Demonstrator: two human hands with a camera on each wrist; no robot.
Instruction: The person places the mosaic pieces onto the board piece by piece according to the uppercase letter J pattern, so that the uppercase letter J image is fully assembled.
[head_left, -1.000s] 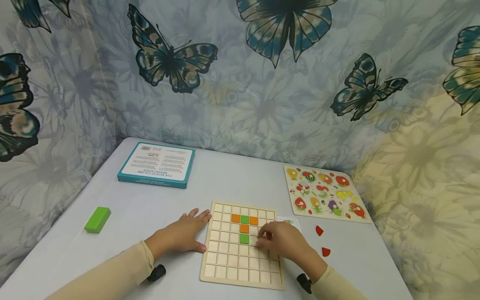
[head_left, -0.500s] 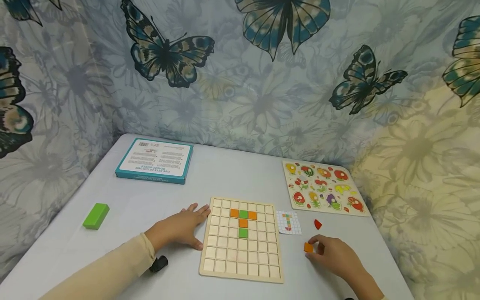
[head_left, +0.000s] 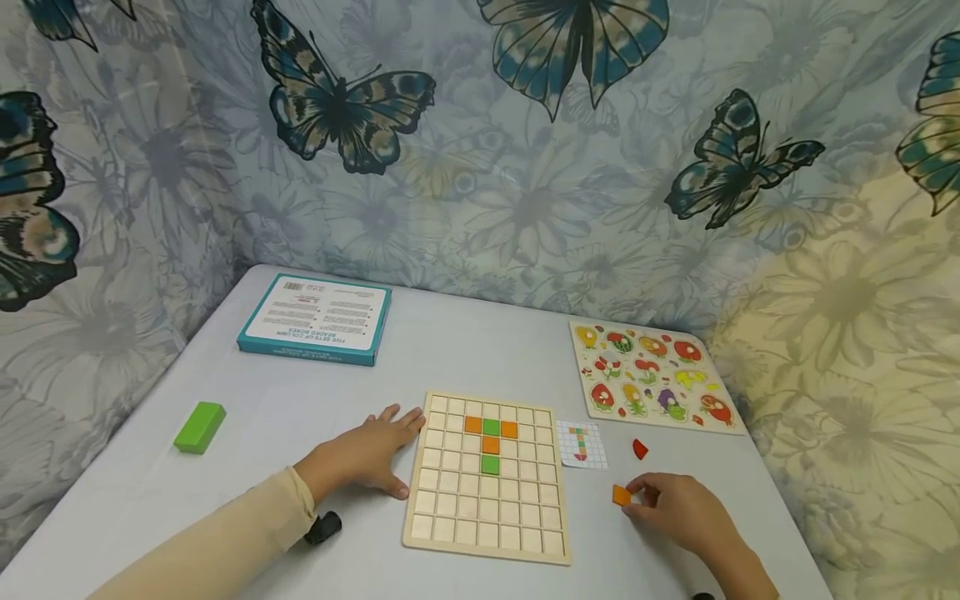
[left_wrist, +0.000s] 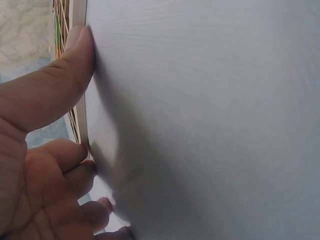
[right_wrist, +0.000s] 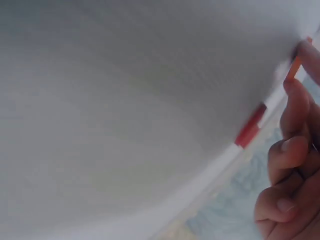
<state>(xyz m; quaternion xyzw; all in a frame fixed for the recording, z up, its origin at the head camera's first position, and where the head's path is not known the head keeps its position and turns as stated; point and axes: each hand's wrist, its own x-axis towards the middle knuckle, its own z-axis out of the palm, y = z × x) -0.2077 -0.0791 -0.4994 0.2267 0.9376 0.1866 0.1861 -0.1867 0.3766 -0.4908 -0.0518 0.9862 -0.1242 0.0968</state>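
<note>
The wooden grid board (head_left: 467,507) lies on the table with orange and green square tiles (head_left: 491,445) in its upper cells. My left hand (head_left: 367,454) rests spread at the board's left edge; in the left wrist view the thumb of this hand (left_wrist: 45,100) touches the board's side (left_wrist: 80,115). Right of the board, my right hand (head_left: 678,510) pinches an orange tile (head_left: 621,495) between thumb and fingertips. The right wrist view shows that hand (right_wrist: 295,165) with the orange tile (right_wrist: 294,68) tilted on edge.
A pattern card (head_left: 583,444) lies beside the board, and a red piece (head_left: 640,449) right of it. Behind them is a fruit puzzle board (head_left: 652,379). A teal box (head_left: 315,319) stands at the back left, a green block (head_left: 199,427) at the left, a black object (head_left: 324,528) near my left sleeve.
My right hand has moved from the grid board to the right side of the table, where it now pinches an orange tile. The left hand has stayed at the board's edge.
</note>
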